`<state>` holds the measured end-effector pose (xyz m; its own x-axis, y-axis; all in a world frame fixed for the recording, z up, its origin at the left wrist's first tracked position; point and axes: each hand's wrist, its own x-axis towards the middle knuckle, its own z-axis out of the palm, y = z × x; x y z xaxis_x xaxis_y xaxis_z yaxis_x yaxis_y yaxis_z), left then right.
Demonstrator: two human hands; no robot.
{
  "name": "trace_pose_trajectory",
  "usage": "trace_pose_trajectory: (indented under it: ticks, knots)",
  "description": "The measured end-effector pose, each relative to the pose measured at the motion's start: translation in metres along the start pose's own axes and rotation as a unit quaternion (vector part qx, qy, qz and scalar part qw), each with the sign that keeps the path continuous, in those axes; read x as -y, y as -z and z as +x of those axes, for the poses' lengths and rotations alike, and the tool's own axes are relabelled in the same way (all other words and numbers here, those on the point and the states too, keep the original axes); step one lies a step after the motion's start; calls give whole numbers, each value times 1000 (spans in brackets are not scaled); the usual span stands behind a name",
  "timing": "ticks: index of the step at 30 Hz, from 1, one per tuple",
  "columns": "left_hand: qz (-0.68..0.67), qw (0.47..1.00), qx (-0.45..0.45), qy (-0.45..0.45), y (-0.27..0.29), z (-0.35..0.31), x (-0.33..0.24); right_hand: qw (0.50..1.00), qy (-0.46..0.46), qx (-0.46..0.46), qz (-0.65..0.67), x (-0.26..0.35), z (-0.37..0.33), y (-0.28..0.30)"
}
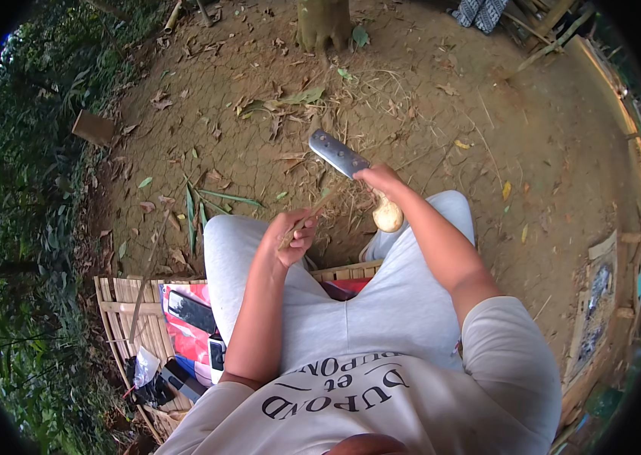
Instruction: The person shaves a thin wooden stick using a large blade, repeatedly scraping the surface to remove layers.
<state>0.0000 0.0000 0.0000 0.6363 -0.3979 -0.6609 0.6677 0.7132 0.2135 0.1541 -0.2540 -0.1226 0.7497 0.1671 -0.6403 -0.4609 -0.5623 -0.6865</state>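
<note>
My right hand is wrapped round the pale wooden handle of a broad knife. Its wide, square-ended metal blade points away to the upper left, with dark spots along it, and the handle's rounded butt sticks out below my fist. In my left hand, closed above my left knee, is a thin brown stick. The stick slants up to the right, and its far end comes near the base of the blade; whether they touch, I cannot tell. Loose shavings lie on the soil beyond.
I sit on a slatted bamboo bench. On my left, a red sheet bears a dark phone, with a plastic bag nearby. A tree trunk stands ahead; green leaf strips lie on the ground.
</note>
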Motion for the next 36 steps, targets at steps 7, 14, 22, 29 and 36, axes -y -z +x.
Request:
trace_pose_trajectory:
  ticks: [7, 14, 22, 29, 36]
  knots:
    - [-28, 999, -15, 2, -15, 18, 1, 987, -61, -23, 146, 6, -15, 2]
    - [-178, 974, 119, 78, 8, 62, 1, 993, -62, -23, 95, 5, -3, -1]
    - [-218, 971, 71, 64, -1, 68, 2, 994, -70, -25, 84, 9, 2, 0]
    - [-117, 985, 123, 42, -23, 49, -6, 995, -59, -24, 80, 18, 7, 7]
    - [-56, 997, 10, 46, -42, 27, -15, 998, -43, -15, 53, 22, 3, 7]
